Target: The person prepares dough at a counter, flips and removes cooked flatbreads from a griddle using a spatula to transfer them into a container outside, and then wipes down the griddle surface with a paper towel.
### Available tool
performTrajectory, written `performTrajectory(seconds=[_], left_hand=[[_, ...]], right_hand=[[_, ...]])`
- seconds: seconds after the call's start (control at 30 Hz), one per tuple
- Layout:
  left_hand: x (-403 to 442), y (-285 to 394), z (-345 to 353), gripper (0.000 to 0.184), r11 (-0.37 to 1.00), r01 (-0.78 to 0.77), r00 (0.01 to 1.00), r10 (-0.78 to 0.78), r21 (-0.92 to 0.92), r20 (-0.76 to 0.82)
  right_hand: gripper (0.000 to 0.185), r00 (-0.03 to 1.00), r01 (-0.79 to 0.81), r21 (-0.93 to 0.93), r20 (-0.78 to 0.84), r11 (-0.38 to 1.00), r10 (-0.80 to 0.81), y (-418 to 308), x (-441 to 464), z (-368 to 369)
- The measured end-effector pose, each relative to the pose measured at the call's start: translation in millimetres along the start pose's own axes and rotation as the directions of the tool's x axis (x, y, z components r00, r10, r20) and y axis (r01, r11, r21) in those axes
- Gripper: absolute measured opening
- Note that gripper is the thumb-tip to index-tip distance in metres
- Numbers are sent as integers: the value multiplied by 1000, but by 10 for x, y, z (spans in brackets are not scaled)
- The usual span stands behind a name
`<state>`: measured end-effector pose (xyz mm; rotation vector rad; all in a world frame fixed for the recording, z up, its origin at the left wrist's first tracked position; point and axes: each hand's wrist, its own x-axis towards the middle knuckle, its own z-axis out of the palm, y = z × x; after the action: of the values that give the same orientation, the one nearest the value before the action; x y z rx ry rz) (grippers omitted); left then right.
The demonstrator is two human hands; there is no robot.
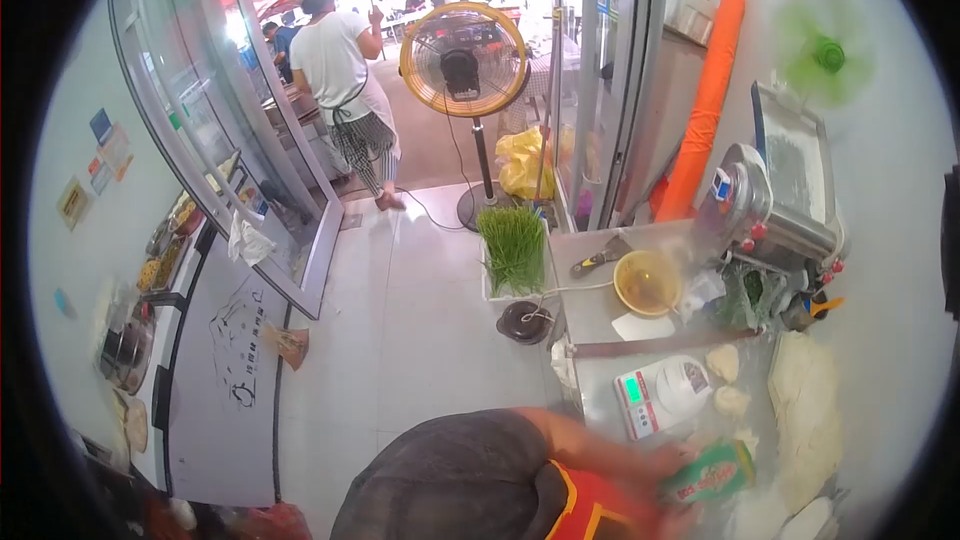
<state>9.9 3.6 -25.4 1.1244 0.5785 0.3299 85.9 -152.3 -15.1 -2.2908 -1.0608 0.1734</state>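
From the black sleeve at the bottom, my left arm reaches right across the worktop. My left hand (pixel 673 462) is smeared by motion beside a green packet (pixel 722 473) with pale lettering; whether it grips the packet cannot be made out. Below it, near the red and yellow apron (pixel 582 508), a skin-coloured blur (pixel 668 517) may be my right hand; its fingers do not show. Just beyond stands a white kitchen scale (pixel 660 395) with a lit green display. Two pale dough pieces (pixel 723 362) lie beside the scale, and a long dough slab (pixel 803 420) lies along the wall.
A yellow bowl (pixel 648 283), a scraper (pixel 598 258) and a dough-rolling machine (pixel 770 195) occupy the worktop's far part. Green chives (pixel 511 248) fill a white crate on the floor. A standing fan (pixel 462 65) and another person (pixel 340 75) are by the open glass door.
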Motion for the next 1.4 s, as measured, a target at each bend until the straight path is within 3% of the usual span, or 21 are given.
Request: performTrajectory(seconds=[0.03,0.13,0.2,0.33,0.4,0.47,0.5,0.53,0.57,0.6,0.63,0.67,0.73,0.8,0.83,0.97,1.07,1.23,1.4], left_hand=[[50,-83,-14,37,1000,-3,1000,3,-22,-1],[166,-191,-44,35,996,42,997,-37,81,-60],[83,-73,-41,34,996,56,994,-49,67,-94],[64,-71,-49,33,996,87,991,-83,36,-109],[-162,112,-120,31,920,-261,958,285,292,-42],[-121,149,-181,29,876,-307,946,324,372,16],[62,-18,-205,28,924,-181,982,186,337,17],[143,-167,-190,24,839,-309,946,319,448,54],[338,-405,-264,21,660,-393,907,394,640,150],[480,-618,-284,20,652,-404,905,387,641,177],[331,-425,-289,23,623,-339,915,393,705,93],[402,-504,-326,27,544,-274,956,244,793,163],[351,-526,-343,29,521,-360,864,498,774,67],[96,-103,-236,26,921,-89,956,185,379,-227],[84,-40,-255,25,921,-84,959,178,380,-222],[7,41,-226,22,936,-60,959,151,348,-241],[31,-9,-263,22,942,-103,960,179,320,-217],[33,-19,-291,22,950,-82,972,143,301,-188],[-8,-1,-289,22,958,-89,969,146,273,-197]], right_hand=[[44,1000,16,-155,-18,988,-19,-101,-25,-55],[41,996,-74,111,-49,991,80,-297,-23,-62],[41,997,-18,69,-76,997,24,15,-34,107],[42,998,53,-67,-21,996,-55,-112,-61,-49],[44,999,35,16,-39,999,-35,-329,-70,-143],[45,998,63,205,-38,977,-57,-309,-61,-111],[47,996,89,340,-34,936,-82,-87,29,90],[49,995,97,459,-34,883,-92,168,60,276],[53,995,102,566,-45,818,-92,477,-25,413],[57,999,-1,501,-28,865,18,562,-20,472],[61,987,-150,621,50,769,152,190,-88,318],[58,978,-185,708,62,682,201,571,-72,510],[47,947,-238,836,86,495,309,1029,11,770],[32,898,-255,919,110,301,426,1247,119,922],[31,864,-128,965,222,-230,451,1257,194,996],[28,844,-158,939,289,-305,451,992,208,878],[29,836,-141,965,235,-220,495,943,205,863],[29,846,-123,967,219,-222,486,1027,194,929],[27,885,-136,950,244,-282,396,874,210,843]])
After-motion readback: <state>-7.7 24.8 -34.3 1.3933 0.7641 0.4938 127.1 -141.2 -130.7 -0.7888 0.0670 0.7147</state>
